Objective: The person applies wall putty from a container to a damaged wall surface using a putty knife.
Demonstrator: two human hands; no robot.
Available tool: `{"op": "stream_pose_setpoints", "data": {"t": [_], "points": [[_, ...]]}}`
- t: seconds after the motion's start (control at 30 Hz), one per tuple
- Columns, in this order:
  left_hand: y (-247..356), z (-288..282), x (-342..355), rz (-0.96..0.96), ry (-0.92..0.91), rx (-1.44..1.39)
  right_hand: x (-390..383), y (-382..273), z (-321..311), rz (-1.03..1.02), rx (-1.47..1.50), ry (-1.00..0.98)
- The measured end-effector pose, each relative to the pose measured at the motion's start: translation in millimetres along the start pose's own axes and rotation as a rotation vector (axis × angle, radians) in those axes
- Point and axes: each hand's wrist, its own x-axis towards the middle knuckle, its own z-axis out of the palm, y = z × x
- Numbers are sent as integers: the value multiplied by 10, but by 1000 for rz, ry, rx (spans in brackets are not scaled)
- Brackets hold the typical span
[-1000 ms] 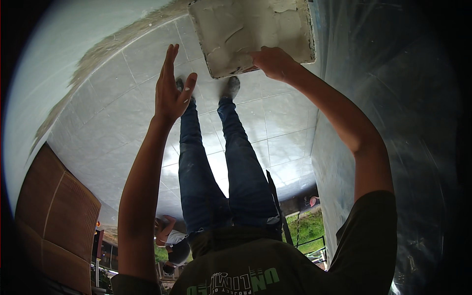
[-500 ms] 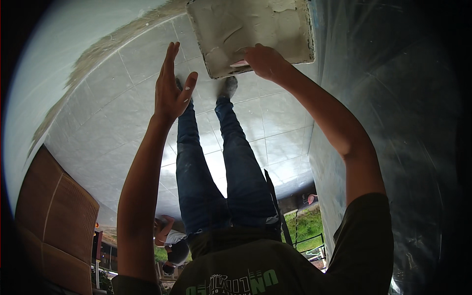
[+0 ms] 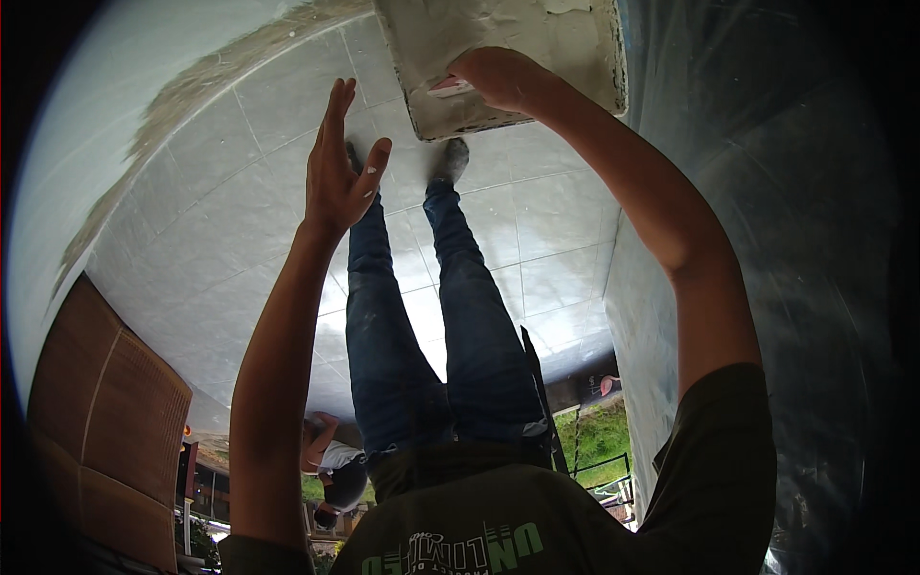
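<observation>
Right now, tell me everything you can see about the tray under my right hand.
The tray is shallow-looking and straight-edged, its rim crusted with dark and pale marks. Smeared greyish paste, uneven and ridged, covers most of its face. It sits at the top of the view, slightly turned, its far end cut off. Your right hand is over its near part with a pinkish tool that seems to meet the paste. What supports it, and its material, I can't tell.

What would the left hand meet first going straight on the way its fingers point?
The left hand would probably meet the wall's grey strip, passing left of the tray; depth is unclear from this single view.
</observation>
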Motion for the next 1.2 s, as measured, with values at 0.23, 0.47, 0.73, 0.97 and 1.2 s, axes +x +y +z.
{"op": "stream_pose_setpoints", "data": {"t": [0.23, 0.47, 0.73, 0.97, 1.2], "points": [[-15, 24, -126, -19, 1, -21, 220, -37, -73, -109, 12, -211], [8, -5, -140, -14, 16, -19, 176, 15, -68, -13, -44, -371], [-60, -74, -232, -15, 24, -4, 75, 168, -71, 10, -81, -326], [-72, -93, -282, -39, 30, -52, 11, 184, -145, 87, -66, -396], [-77, -79, -280, -37, 13, -14, -107, 250, -146, 41, 39, -325]]}}
